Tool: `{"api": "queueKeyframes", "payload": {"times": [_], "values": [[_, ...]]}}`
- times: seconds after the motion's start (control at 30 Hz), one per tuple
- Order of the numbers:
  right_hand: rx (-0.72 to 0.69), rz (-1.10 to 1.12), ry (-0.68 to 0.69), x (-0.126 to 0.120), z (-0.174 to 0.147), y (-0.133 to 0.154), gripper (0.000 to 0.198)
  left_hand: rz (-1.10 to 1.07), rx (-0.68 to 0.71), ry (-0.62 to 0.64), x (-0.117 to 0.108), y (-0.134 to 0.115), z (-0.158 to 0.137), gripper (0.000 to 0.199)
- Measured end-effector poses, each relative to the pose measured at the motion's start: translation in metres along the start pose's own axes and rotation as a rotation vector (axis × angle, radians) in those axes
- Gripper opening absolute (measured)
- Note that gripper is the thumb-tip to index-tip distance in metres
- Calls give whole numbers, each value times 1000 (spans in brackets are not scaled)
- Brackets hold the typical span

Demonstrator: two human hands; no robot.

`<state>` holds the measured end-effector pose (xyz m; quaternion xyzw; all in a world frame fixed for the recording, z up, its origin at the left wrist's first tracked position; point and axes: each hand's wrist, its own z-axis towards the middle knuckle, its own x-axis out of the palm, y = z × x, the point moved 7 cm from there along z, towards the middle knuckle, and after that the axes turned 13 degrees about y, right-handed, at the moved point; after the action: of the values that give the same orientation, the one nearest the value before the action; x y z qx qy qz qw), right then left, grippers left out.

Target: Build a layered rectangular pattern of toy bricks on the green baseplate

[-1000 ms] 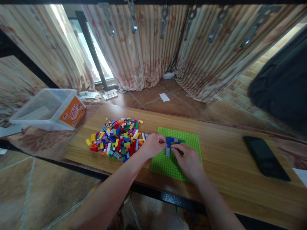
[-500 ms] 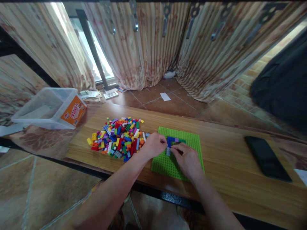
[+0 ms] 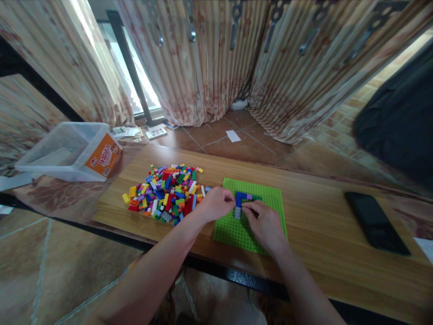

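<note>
A green studded baseplate (image 3: 230, 232) lies on the wooden table, with a line of toy building bricks on it. Blue bricks (image 3: 239, 197) form a corner; a purple brick (image 3: 249, 197) and a green brick (image 3: 257, 199) run rightward from it. A grey brick (image 3: 237, 213) sits at the near end of the blue ones. My left hand (image 3: 218, 203) is closed at their left side, its fingertips by the blue bricks; whatever they pinch is hidden. From the right, my right hand (image 3: 265, 222) has thumb and forefinger closed at the grey brick's side.
Left of the baseplate lies a heap of mixed loose bricks (image 3: 165, 196). A clear plastic box (image 3: 61, 151) with an orange label stands beyond the table's left end. A black phone (image 3: 377, 223) rests on the right of the wooden table (image 3: 314, 216). Curtains (image 3: 203, 67) hang behind.
Both hands stay almost in place around the bricks. My right fingertips have shifted slightly off the grey brick's top, and more of it shows. The camera view has moved a little.
</note>
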<state>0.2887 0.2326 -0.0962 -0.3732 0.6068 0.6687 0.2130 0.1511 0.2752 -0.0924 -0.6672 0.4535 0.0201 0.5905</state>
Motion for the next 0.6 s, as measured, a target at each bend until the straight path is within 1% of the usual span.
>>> {"api": "queueKeyframes", "payload": {"times": [0.13,0.23,0.43,0.6], "values": [[0,-18,-55,0,-1,-1,26,52,-65,-90,-1,1,1,21],[-13,-33,-79,0,-1,-1,28,103,-93,-127,0,1,4,25],[-47,-74,-101,2,-1,3,29,163,-186,-147,0,2,6,27],[-73,-49,-127,3,0,5,28,208,-242,-133,0,-1,5,30]]}}
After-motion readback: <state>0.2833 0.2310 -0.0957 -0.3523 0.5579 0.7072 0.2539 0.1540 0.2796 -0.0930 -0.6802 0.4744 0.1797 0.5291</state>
